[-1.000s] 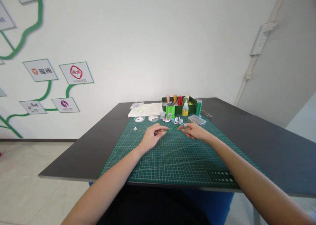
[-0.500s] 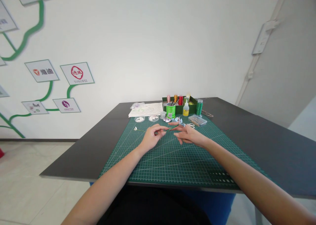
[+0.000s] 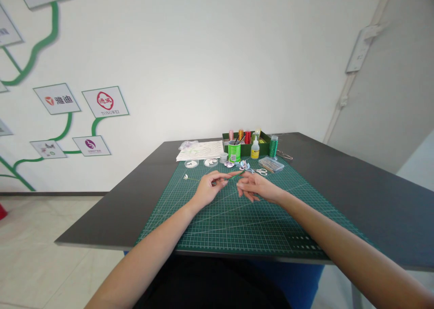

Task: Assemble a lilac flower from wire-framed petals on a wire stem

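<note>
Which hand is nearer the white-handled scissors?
Right. The right hand is just on the near side of the scissors; the left hand is farther off, to their left.

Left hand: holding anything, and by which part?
The left hand pinches a thin green stem at its visible left part; its exact end is hidden.

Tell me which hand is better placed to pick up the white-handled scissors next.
Probably the right hand: it is close to the scissors, while the left hand, farther away, pinches the green stem.
</note>
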The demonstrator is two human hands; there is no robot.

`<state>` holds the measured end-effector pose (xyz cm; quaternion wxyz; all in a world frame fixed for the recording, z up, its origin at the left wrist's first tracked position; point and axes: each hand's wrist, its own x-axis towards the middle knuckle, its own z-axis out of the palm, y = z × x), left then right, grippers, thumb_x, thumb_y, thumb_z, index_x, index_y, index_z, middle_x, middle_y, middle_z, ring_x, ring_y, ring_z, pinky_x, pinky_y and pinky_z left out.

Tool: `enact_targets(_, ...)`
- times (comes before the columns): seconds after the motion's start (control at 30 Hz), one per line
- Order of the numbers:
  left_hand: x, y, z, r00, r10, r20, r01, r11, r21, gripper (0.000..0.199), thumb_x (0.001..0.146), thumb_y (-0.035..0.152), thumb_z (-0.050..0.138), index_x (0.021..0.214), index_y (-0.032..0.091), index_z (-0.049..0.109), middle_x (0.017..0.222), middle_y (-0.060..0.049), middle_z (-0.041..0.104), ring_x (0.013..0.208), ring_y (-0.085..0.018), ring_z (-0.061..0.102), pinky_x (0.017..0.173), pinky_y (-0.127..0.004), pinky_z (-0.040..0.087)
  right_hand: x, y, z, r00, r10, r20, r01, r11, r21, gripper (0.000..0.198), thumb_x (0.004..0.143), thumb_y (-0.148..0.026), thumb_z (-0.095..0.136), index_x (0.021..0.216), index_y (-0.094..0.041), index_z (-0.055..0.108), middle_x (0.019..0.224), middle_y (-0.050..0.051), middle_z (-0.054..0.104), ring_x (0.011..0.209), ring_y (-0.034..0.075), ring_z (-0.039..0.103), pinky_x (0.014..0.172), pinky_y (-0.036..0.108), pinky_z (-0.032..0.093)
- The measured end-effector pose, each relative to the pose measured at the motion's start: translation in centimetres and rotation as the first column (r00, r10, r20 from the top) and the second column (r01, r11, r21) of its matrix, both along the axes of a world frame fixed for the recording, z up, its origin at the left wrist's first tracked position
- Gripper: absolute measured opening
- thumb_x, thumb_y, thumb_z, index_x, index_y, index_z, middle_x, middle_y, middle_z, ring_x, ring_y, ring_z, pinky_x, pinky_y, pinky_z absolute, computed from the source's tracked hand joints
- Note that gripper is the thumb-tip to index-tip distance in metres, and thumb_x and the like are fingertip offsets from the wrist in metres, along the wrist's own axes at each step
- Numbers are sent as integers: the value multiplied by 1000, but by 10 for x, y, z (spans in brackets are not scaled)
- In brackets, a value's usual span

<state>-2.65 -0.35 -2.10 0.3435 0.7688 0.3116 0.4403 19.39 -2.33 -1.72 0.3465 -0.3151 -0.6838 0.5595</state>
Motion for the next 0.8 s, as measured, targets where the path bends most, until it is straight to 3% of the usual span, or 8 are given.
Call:
enact_targets(0.2, 0, 1, 1, 1000, 13, -4, -13, 1000, 28, 24, 84, 26, 65, 104, 19, 75, 75, -1, 56, 64, -11, 49, 63, -24, 42, 2, -1, 2, 996, -52, 74, 51, 999, 8, 54, 85, -46, 65, 125, -12, 52, 52, -8, 54, 35, 5, 42, 33, 15, 31)
enact_targets(0.8, 0, 2, -1, 999, 24, 30, -23, 999, -23, 23, 82, 24, 65, 102, 17, 75, 75, -1, 59, 61, -10, 51, 61, -24, 43, 7, 6, 0, 992, -104, 71, 99, 993, 58, 50, 90, -48, 56, 121, -10, 58, 45, -8, 50, 32, 6, 38, 31, 16, 25)
